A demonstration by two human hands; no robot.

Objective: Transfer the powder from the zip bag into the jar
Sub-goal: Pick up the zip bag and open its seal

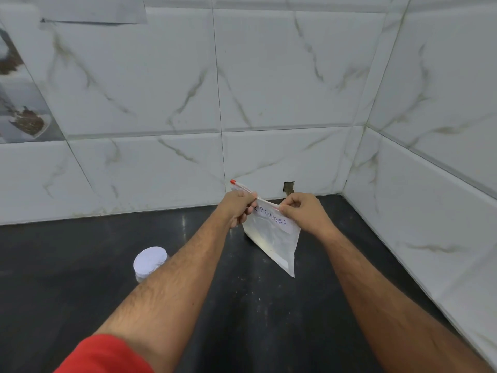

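Pinching the top edge of one zip bag (274,238), the left hand (238,208) and the right hand (301,211) hold it up between them above the counter (80,292). The left hand is closed, thumb and fingers pressed on the strip near its left end; the right hand is also closed, fingertips gripping the strip further to the right. The red zip strip (243,187) runs slanted, higher at the left, and its end pokes out past the left hand. Whether the seal is parted cannot be told.

The bag hangs tilted, its lower corner pointing down and to the right, near the counter; contact with it cannot be told. One white label (273,219) on its face carries handwriting that reads "POWDER". The bag looks pale inside, so the powder itself is hard to make out.

One jar (149,262) stands on the dark counter to the left, well apart from the bag, partly hidden behind the left forearm. Its white lid is on.

Two bare forearms reach in from below, and one red sleeve (105,356) shows at the bottom left. White marbled tiles (269,76) cover two walls meeting in a corner at the right. One small dark hole (288,186) sits in the back wall just above the counter, behind the hands. A few pale specks lie on the counter beneath the bag.
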